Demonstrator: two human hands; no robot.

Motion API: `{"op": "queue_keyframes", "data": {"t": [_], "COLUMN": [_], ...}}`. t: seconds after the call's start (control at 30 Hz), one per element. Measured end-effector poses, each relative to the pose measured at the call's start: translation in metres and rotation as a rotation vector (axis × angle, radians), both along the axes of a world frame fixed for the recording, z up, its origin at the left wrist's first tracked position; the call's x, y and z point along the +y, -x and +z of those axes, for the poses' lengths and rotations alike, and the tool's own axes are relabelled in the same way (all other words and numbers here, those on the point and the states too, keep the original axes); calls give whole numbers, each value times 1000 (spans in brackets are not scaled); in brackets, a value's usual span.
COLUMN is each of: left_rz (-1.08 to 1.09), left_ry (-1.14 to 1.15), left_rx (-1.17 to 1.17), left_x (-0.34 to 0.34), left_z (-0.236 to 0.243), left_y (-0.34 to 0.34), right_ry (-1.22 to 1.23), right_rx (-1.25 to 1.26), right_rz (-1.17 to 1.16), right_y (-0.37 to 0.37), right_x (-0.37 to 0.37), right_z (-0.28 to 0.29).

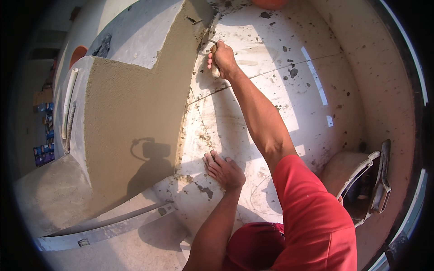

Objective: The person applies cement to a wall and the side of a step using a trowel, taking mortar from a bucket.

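Right hand (222, 58) closed on a hand tool (215, 71) beside a plastered wall

The tool lies within the right fingers, which curl tightly round its handle; the handle's end shows below them and a thin metal shank beyond the thumb. Its far end is hard to make out. The left hand (224, 171), fingers loosely spread, rests on the stained pale floor (260, 101). The plastered wall (131, 113) stands just left of the right fingers, blocking that side. A metal bar (106, 232) lies below-left of the left fingers, a worn bucket (342, 170) well right.
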State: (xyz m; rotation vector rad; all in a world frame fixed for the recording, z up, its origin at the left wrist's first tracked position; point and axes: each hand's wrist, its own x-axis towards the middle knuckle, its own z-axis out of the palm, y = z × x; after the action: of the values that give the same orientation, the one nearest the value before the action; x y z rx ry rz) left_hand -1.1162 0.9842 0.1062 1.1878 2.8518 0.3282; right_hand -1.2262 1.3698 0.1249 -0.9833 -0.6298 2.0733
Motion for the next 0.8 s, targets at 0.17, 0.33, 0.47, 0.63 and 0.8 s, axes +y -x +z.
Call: {"op": "queue_keyframes", "data": {"t": [0.17, 0.33, 0.47, 0.63, 0.8], "left_rz": [20, 14, 24, 13, 3], "left_ry": [32, 52, 27, 9, 9], "left_rx": [11, 74, 35, -10, -9], "left_x": [-2, -9, -8, -2, -2], "left_z": [-7, -19, -4, -1, -3], "left_y": [3, 8, 7, 4, 4], "right_ry": [-30, -125, -240, -311, -390], "right_rx": [-24, -95, -137, -121, -153], "right_rz": [39, 82, 87, 78, 101], "right_y": [12, 13, 13, 6, 0], "right_x": [49, 58, 43, 49, 43], "right_z": [-13, 6, 45, 73, 84]}}
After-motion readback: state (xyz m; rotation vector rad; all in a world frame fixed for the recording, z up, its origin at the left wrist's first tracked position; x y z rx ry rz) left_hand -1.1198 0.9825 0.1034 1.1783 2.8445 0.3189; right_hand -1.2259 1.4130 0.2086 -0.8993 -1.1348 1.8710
